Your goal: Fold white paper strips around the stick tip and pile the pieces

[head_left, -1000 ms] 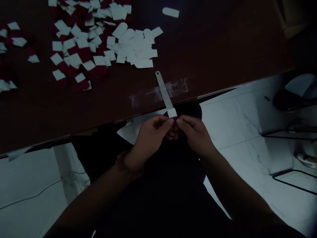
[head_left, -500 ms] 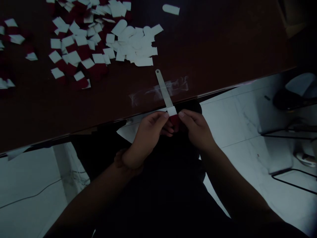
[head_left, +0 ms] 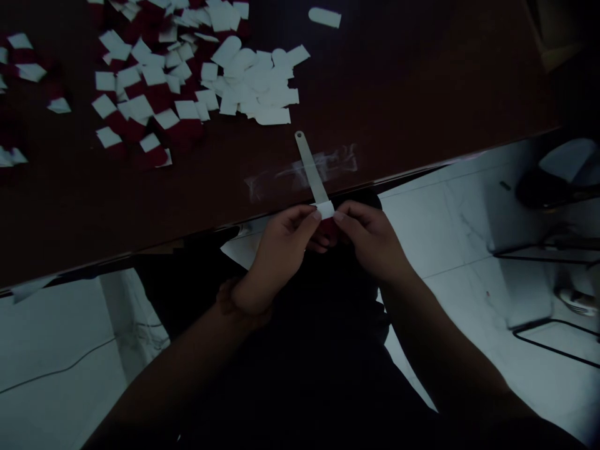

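Just off the table's front edge, a small red piece with a white band (head_left: pixel 325 210) sits around the near end of a flat, pale stick (head_left: pixel 311 166). The stick, which has a hole at its far end, juts toward me from the table. My left hand (head_left: pixel 288 244) pinches the piece's left side between thumb and fingers. On the opposite side, my right hand (head_left: pixel 372 240) grips it the same way, thumb at the white band's lower corner. Fingers hide much of the red part.
Clear tape (head_left: pixel 344 159) crosses the stick on the dark table (head_left: pixel 422 81). Several red-and-white pieces (head_left: pixel 152 75) lie heaped at the left, beside a pile of white round-ended cards (head_left: pixel 262 84). One single white card (head_left: pixel 324 17) lies farther back. Metal-framed furniture (head_left: pixel 553 322) stands at right.
Both hands have shifted slightly up toward the table, and the thumbs have come closer together at the white band. The stick and piles stay put.
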The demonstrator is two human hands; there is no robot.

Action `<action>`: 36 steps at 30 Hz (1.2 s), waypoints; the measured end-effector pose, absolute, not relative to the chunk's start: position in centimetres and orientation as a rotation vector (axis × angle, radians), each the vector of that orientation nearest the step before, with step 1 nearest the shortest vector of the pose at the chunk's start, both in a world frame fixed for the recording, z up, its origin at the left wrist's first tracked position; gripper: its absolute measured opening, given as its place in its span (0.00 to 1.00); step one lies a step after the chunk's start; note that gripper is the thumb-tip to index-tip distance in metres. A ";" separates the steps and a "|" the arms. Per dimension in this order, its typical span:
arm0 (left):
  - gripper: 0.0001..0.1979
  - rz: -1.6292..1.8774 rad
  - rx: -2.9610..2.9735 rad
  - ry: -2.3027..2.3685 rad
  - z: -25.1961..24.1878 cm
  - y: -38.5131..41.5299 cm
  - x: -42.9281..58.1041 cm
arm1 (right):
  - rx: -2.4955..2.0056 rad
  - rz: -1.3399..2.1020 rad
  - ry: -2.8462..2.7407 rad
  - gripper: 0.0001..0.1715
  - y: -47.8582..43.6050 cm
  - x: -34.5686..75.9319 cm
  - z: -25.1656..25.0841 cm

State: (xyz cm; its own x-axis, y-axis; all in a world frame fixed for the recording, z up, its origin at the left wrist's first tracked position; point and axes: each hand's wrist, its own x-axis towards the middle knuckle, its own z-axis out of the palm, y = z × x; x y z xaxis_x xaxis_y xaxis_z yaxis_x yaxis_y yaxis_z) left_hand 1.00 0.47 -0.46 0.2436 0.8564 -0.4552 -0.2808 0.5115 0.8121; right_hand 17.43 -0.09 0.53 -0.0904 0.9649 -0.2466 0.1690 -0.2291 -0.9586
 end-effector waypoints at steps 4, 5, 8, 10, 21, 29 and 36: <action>0.09 0.866 0.614 1.003 -1.0 0.6 1.2 | -1.441 1.391 -1.273 0.16 0.1 17.2 0.4; 0.10 0.859 0.576 0.990 -1.1 0.6 1.2 | -1.441 1.397 -1.268 0.16 0.1 17.2 0.5; 0.10 0.827 0.445 0.950 -1.3 0.6 1.3 | -1.445 1.402 -1.267 0.15 0.2 17.2 0.5; 0.10 0.809 0.384 0.935 -1.3 0.6 1.4 | -1.443 1.406 -1.268 0.15 0.3 17.2 0.5; 0.15 0.770 0.281 0.840 -1.7 0.9 1.4 | -1.442 1.415 -1.302 0.17 0.3 17.3 0.3; 0.11 0.824 0.466 0.949 -1.4 0.2 1.0 | -1.415 1.235 -1.219 0.06 -0.5 17.0 0.0; 0.11 0.865 0.494 1.029 -1.2 0.3 1.4 | -1.385 1.399 -1.147 0.15 -1.1 16.3 0.2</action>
